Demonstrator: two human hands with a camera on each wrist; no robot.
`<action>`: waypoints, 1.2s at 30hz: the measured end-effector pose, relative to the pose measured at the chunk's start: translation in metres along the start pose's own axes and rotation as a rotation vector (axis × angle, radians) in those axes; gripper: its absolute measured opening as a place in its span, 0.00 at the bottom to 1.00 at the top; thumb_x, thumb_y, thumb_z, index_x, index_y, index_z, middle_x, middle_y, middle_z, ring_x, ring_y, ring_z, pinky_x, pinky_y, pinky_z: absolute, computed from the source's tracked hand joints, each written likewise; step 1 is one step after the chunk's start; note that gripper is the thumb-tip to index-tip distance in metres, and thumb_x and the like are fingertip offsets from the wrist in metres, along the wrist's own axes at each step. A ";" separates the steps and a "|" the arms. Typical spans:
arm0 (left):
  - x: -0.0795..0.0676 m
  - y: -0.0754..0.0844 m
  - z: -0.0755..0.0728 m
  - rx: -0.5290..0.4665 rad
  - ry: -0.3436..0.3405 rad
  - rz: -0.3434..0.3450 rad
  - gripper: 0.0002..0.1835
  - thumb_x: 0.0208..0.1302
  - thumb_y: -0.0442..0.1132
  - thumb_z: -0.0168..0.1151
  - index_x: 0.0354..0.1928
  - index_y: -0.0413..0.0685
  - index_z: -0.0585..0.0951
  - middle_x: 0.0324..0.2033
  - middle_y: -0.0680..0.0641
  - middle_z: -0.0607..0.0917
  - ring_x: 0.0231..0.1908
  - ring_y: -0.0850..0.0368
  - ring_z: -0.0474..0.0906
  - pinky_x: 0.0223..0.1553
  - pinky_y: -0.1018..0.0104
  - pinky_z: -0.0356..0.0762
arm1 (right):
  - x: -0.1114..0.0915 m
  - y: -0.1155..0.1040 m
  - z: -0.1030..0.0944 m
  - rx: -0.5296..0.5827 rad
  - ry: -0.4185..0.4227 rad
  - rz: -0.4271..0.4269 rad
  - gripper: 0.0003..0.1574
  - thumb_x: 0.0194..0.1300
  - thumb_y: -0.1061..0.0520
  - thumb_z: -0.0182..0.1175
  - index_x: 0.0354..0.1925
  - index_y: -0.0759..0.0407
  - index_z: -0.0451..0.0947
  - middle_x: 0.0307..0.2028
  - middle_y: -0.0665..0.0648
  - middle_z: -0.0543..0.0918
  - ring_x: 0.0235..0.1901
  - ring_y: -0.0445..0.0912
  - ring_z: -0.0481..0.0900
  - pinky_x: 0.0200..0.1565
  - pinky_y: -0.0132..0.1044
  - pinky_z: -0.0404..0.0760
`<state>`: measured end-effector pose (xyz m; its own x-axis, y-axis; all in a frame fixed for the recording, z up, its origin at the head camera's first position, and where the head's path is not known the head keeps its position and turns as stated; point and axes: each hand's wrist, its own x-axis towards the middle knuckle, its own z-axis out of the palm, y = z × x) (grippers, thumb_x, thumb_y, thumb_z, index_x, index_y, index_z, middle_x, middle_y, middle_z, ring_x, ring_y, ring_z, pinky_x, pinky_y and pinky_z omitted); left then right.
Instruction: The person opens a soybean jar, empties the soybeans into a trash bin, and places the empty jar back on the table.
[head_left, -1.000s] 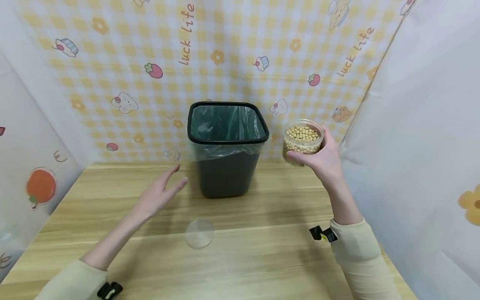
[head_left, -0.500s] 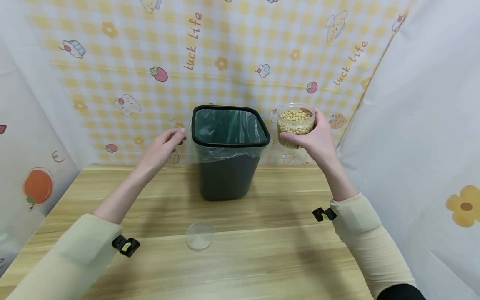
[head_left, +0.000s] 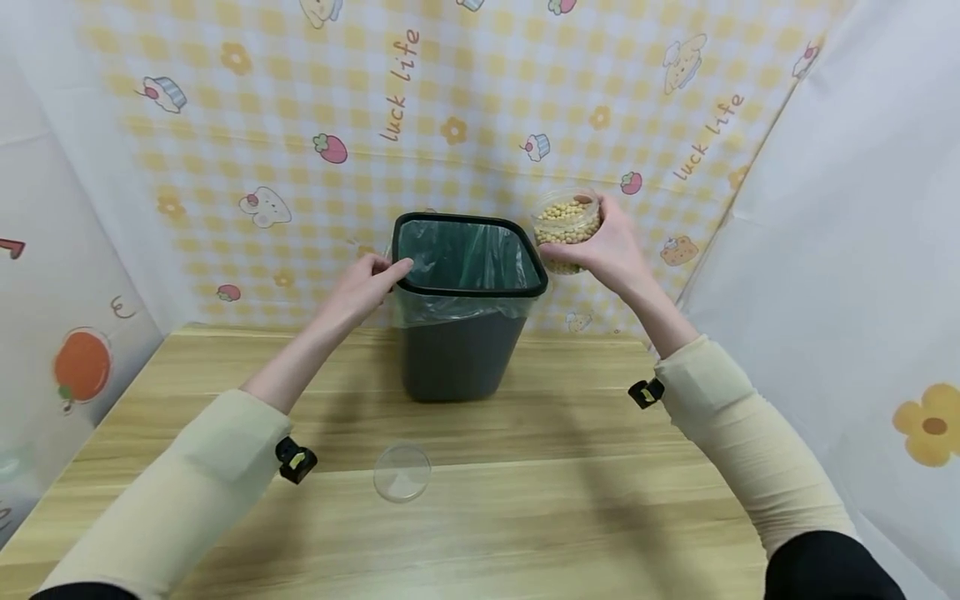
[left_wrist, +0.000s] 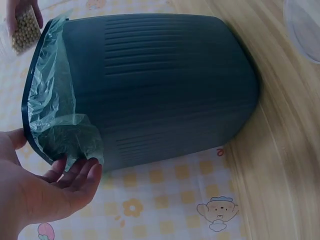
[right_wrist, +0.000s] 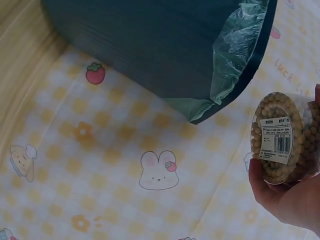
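- Jar of beans (head_left: 562,237), head view: grasped by the right hand (head_left: 611,246), thumb across the near side, open mouth up, long axis close to upright.
- Same view, between the two hands: bin (head_left: 465,358), standing on the desk (head_left: 480,542), its open top just left of the right hand and jar. At the opposite side of that opening, left hand (head_left: 367,287), thumb laid over the rim (head_left: 474,292).
- On the near side of both hands, between them: clear round disc (head_left: 402,472), flat on the desk.
- Left wrist view: left fingers curled against the folded liner (left_wrist: 52,95), thumb at the rim; by the look of it, grasping the bin's edge. Jar across the opening from this hand.
- Right wrist view: right hand wrapped round the jar, label (right_wrist: 276,141) on the base facing the camera, gap visible between jar and rim. Judged decisive: opening leftward of the right hand, near the jar but not under it; right hand much the nearer to the jar.
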<state>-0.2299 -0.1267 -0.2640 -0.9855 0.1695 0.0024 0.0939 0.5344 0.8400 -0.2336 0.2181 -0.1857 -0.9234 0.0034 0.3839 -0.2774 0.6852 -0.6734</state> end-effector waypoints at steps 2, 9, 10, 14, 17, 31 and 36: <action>0.001 0.000 -0.001 0.018 0.011 -0.004 0.41 0.73 0.70 0.47 0.68 0.40 0.67 0.63 0.37 0.75 0.60 0.42 0.72 0.64 0.44 0.70 | 0.006 -0.001 0.003 -0.012 -0.024 -0.008 0.58 0.47 0.41 0.82 0.69 0.52 0.66 0.63 0.58 0.75 0.57 0.49 0.76 0.57 0.43 0.76; 0.008 -0.002 0.001 0.014 0.040 -0.014 0.34 0.73 0.65 0.50 0.60 0.40 0.69 0.54 0.39 0.75 0.49 0.46 0.72 0.50 0.55 0.71 | 0.026 -0.009 0.010 -0.088 -0.084 -0.057 0.58 0.48 0.40 0.81 0.69 0.58 0.65 0.63 0.60 0.74 0.57 0.51 0.75 0.58 0.46 0.75; 0.008 -0.002 0.002 0.011 0.046 -0.015 0.34 0.73 0.65 0.50 0.59 0.40 0.70 0.53 0.40 0.75 0.48 0.46 0.72 0.49 0.56 0.71 | 0.029 -0.010 0.011 -0.101 -0.094 -0.067 0.58 0.48 0.40 0.81 0.69 0.58 0.65 0.63 0.61 0.75 0.57 0.51 0.75 0.59 0.47 0.75; 0.011 -0.003 0.003 -0.018 0.060 -0.021 0.31 0.73 0.63 0.52 0.56 0.40 0.71 0.50 0.41 0.75 0.45 0.48 0.74 0.47 0.58 0.71 | 0.040 -0.017 0.012 -0.169 -0.126 -0.083 0.60 0.47 0.38 0.81 0.69 0.59 0.65 0.62 0.63 0.76 0.58 0.53 0.76 0.60 0.50 0.76; 0.012 -0.003 0.004 -0.029 0.068 -0.020 0.27 0.74 0.62 0.54 0.50 0.41 0.72 0.43 0.43 0.75 0.40 0.49 0.73 0.43 0.60 0.70 | 0.046 -0.022 0.013 -0.209 -0.161 -0.075 0.63 0.47 0.36 0.80 0.71 0.59 0.63 0.64 0.64 0.76 0.60 0.54 0.76 0.62 0.51 0.76; 0.014 -0.004 0.001 0.023 0.090 -0.029 0.24 0.73 0.60 0.56 0.41 0.44 0.71 0.31 0.48 0.69 0.32 0.52 0.67 0.36 0.61 0.65 | 0.072 -0.032 0.024 -0.291 -0.342 -0.107 0.62 0.50 0.40 0.80 0.72 0.61 0.61 0.63 0.64 0.75 0.59 0.57 0.75 0.60 0.54 0.77; 0.014 -0.004 0.003 0.022 0.092 -0.011 0.23 0.72 0.59 0.56 0.40 0.43 0.72 0.31 0.47 0.69 0.32 0.51 0.67 0.37 0.61 0.65 | 0.077 -0.032 0.027 -0.327 -0.368 -0.116 0.60 0.50 0.41 0.80 0.71 0.61 0.62 0.62 0.64 0.75 0.59 0.57 0.75 0.60 0.55 0.77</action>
<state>-0.2438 -0.1241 -0.2690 -0.9952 0.0876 0.0440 0.0854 0.5541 0.8280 -0.3032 0.1768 -0.1509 -0.9402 -0.3025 0.1564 -0.3400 0.8585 -0.3839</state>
